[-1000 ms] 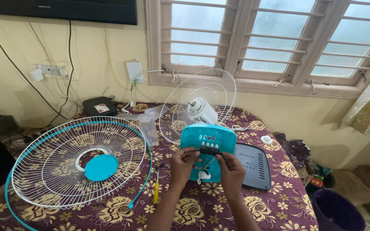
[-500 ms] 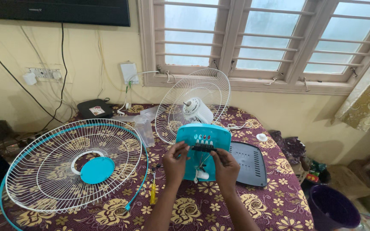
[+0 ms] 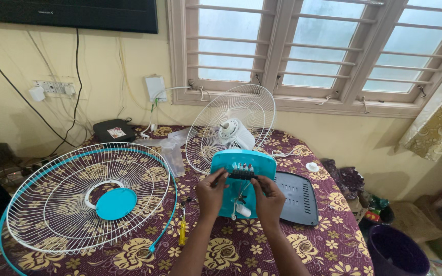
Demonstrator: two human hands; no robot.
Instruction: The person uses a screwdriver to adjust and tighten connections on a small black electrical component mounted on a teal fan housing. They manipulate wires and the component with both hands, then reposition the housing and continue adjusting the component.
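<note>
A teal fan base housing (image 3: 244, 164) stands tilted on the table, its open underside facing me with wires and a white capacitor (image 3: 242, 210) showing. My left hand (image 3: 212, 193) and my right hand (image 3: 269, 197) both grip a black switch block (image 3: 242, 174) at the housing's upper part. Behind it stands the fan's white rear grille with the motor (image 3: 233, 130). The front grille with a teal centre disc (image 3: 115, 203) lies flat to the left.
A dark grey base plate (image 3: 297, 197) lies right of the housing. A yellow-handled screwdriver (image 3: 182, 231) lies near my left wrist. A clear plastic bottle (image 3: 172, 154), a black box (image 3: 113, 131), a white cap (image 3: 312, 166) and a purple bucket (image 3: 394, 250) on the floor.
My view has shifted slightly to the left. My hands stay on the switch block at the teal housing, with little movement.
</note>
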